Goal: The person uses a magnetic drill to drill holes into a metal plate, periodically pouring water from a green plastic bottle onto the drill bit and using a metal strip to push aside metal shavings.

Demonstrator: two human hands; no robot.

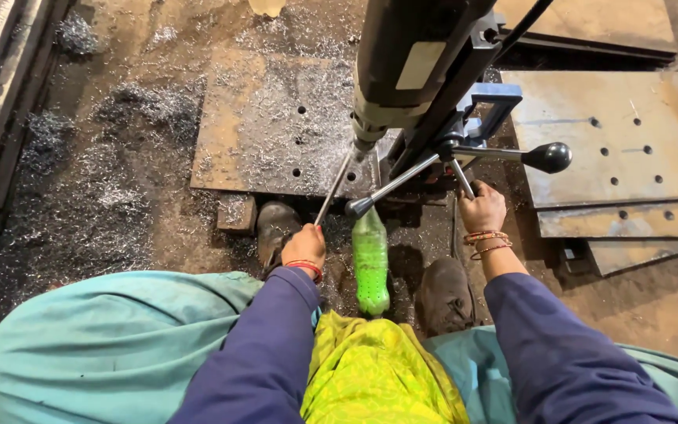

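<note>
Item: drilling machine (413, 71), dark upright body, standing over the drilled steel plate (276, 133) ahead of your knees.

Feed handle (464, 161): three spokes from one hub. One ends in a black knob (547, 157) out to the right; one ends in a dark tip low at centre; the third runs down into your right hand (482, 208), which is closed round it.

Thin metal rod (331, 192): one, slanting from the drill's nose down to your left hand (305, 245), which is closed round its lower end.

Between your hands: one green plastic bottle (371, 263), lying on the floor, its neck under the low spoke tip.

Shoes (442, 294): two, dark, one on either side of the bottle.

Bangles: red on the left wrist, orange and thin ones on the right.

Further plates (614, 133): a stack to the right, the top one showing about seven holes, at least two edges showing beneath it.

Metal shavings (80, 204): spread thick over the floor to the left and across the drilled plate.

One small block (237, 213) at the plate's near edge.
</note>
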